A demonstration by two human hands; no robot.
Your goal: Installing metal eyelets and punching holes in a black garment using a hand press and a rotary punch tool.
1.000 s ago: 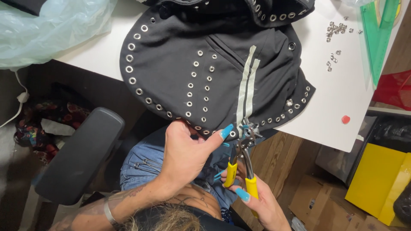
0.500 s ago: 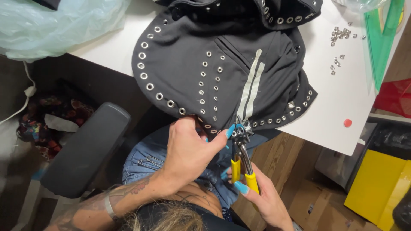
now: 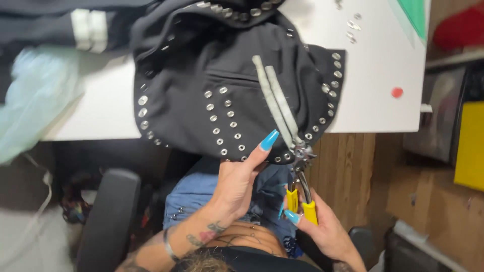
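A black garment (image 3: 237,85) studded with rows of silver eyelets hangs over the near edge of a white table (image 3: 378,65). Two grey reflective strips (image 3: 275,100) run down it. My left hand (image 3: 239,184) pinches the garment's lower hem, one long blue nail pointing up. My right hand (image 3: 320,226) grips yellow-handled eyelet pliers (image 3: 301,189), whose metal head sits at the hem where the grey strips end.
Loose silver eyelets (image 3: 353,22) and a small red dot (image 3: 397,92) lie on the table at right. A pale blue plastic bag (image 3: 35,106) is at left. A black chair armrest (image 3: 108,216) is at lower left, a yellow box (image 3: 469,146) at right.
The view has shifted so the garment now sits more centred. My left hand has slid along the hem and the pliers' head stays at the hem edge.
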